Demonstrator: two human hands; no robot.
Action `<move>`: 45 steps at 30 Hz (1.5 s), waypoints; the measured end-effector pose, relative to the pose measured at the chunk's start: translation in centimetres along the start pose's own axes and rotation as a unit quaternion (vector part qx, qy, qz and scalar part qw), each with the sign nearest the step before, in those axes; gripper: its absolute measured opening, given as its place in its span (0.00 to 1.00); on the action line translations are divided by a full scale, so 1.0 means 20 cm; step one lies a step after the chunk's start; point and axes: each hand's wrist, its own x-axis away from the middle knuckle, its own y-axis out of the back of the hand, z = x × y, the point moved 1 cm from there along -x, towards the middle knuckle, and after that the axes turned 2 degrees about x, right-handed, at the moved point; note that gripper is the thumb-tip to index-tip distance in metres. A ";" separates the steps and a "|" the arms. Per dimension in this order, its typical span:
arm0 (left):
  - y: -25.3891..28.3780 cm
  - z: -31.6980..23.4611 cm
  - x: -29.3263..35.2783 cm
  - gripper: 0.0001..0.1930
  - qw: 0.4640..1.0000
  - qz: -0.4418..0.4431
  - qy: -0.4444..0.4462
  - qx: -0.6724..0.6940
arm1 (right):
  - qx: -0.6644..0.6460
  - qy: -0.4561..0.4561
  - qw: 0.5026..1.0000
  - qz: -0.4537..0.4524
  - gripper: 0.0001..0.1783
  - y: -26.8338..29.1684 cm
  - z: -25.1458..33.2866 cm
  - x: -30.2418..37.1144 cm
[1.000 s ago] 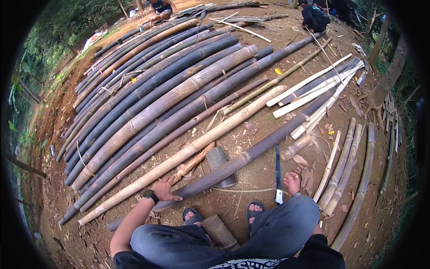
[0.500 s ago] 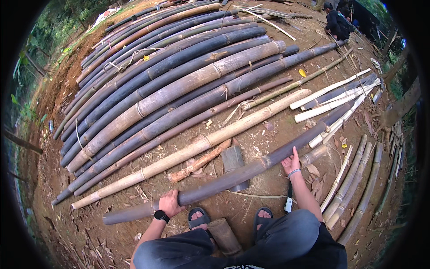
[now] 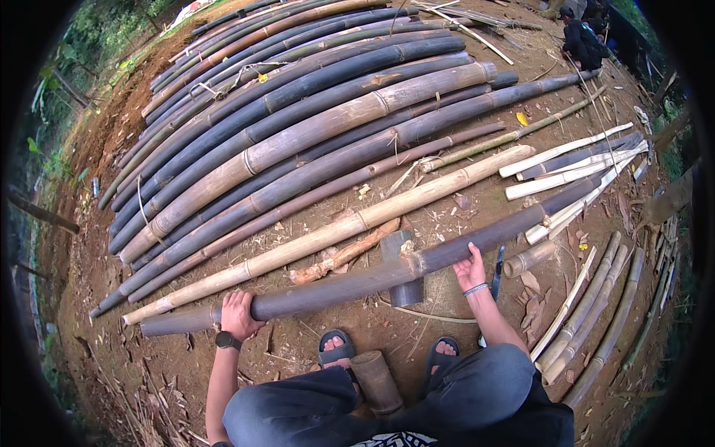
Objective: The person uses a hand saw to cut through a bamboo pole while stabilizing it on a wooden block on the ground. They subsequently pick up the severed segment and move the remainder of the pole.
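Observation:
A long dark bamboo pole (image 3: 335, 289) lies slantwise in front of me, its left end nearer. My left hand (image 3: 240, 316) is wrapped over it near that end. Farther right, my right hand (image 3: 470, 270) holds it from the near side, thumb up and fingers partly hidden beneath. The pole passes over a short dark bamboo block (image 3: 406, 292) on the ground. Beside my right forearm lies a long knife (image 3: 497, 274), its lower part hidden by my arm and knee. A short bamboo piece (image 3: 530, 258) lies to its right.
A broad row of bamboo poles (image 3: 313, 141) covers the ground beyond, with a pale pole (image 3: 298, 257) nearest. Split pale strips (image 3: 547, 182) lie at right, cut lengths (image 3: 588, 313) below them. A bamboo stump (image 3: 377, 381) stands between my feet. Another person (image 3: 585, 45) crouches far right.
The dark pole has shifted left and slightly away from me, both hands still on it. More of the knife's blade shows beside my right arm. My view has shifted a little.

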 end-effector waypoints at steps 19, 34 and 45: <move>0.07 -0.12 0.11 0.61 0.993 0.023 0.095 -0.071 | 0.024 -0.067 0.997 0.006 0.36 0.12 -0.10 -0.10; -0.07 -0.40 -0.32 0.46 0.974 0.215 -0.034 -0.060 | 0.005 -0.002 1.000 0.004 0.27 0.24 0.05 -0.17; -0.18 -0.40 -0.25 0.50 0.985 0.171 0.006 -0.027 | 0.038 0.012 0.996 0.086 0.21 0.18 0.01 -0.11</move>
